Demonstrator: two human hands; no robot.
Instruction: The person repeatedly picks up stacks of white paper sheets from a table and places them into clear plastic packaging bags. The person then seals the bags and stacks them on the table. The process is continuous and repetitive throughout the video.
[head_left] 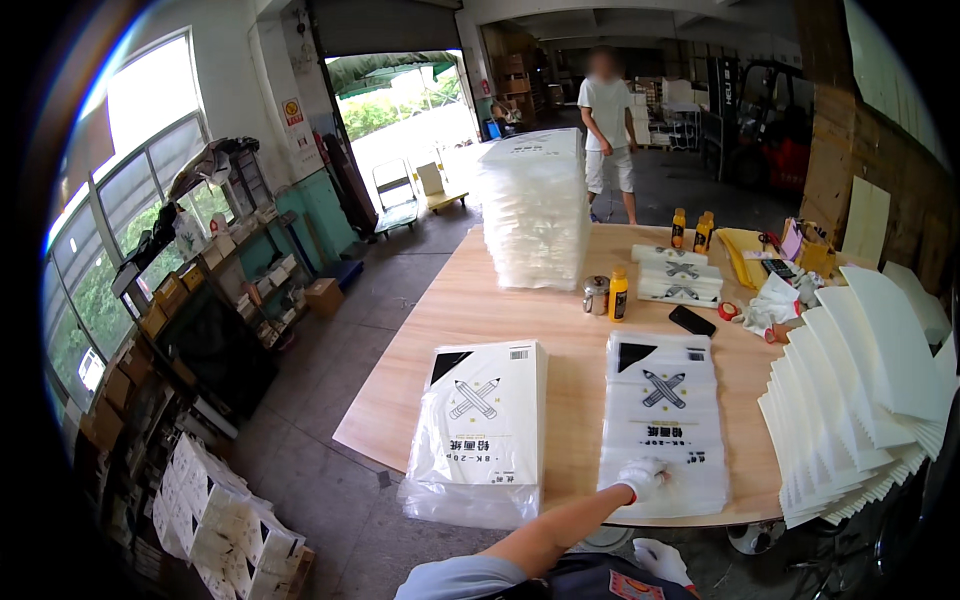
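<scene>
My left hand (643, 479), in a white glove, reaches over the table's near edge. Its fingers are bunched on the lower part of the top plastic bag in a stack of clear printed bags (665, 430), which creases around them. To the left lies a stack of white drawing-paper packs (490, 410) in clear wrap, with crossed pencils printed on top. My right hand (662, 560), gloved too, is low near my body, below the table edge. Its fingers do not show clearly, and I see nothing in it.
Fanned white sheets (850, 390) crowd the table's right side. A tall stack of wrapped packs (535, 210) stands at the far edge. A phone (692, 320), a yellow bottle (618, 296), a metal jar (595, 295) and rolled bags (680, 277) lie beyond. A person (608, 130) stands behind the table.
</scene>
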